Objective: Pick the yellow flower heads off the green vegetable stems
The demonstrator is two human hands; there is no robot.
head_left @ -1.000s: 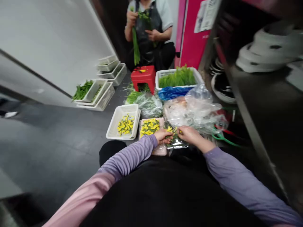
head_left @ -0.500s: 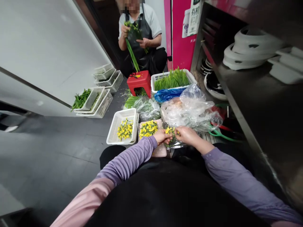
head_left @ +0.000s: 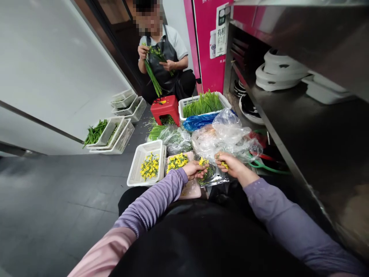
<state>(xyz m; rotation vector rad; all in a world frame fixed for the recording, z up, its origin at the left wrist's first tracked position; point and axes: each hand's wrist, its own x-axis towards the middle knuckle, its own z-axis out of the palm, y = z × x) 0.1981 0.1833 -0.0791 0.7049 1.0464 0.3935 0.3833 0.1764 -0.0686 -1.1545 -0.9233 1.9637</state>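
My left hand (head_left: 193, 169) is closed around a few yellow flowers (head_left: 203, 161) with green stems. To its right, my right hand (head_left: 229, 163) is curled, with more yellow blossoms (head_left: 224, 165) pinched in its fingers. Below and between the hands lies a clear plastic tray (head_left: 216, 178) with green bits in it. A pink tray (head_left: 190, 189) heaped with yellow flowers (head_left: 177, 161) is partly covered by my left hand and forearm. Left of it, a white perforated basket (head_left: 133, 168) holds a pile of yellow flowers (head_left: 150, 167).
Clear plastic bags (head_left: 227, 134) and a blue bag (head_left: 198, 122) lie beyond my hands. Behind are a red stool (head_left: 165, 107) and a basket of green stems (head_left: 205, 104). A co-worker (head_left: 163, 57) holds long green stems. A metal shelf (head_left: 288, 107) with white dishes runs along the right.
My hands have drawn apart, the right one moving away from the left with blossoms in its fingers. The head view has shifted slightly, so the scene sits lower and further left.
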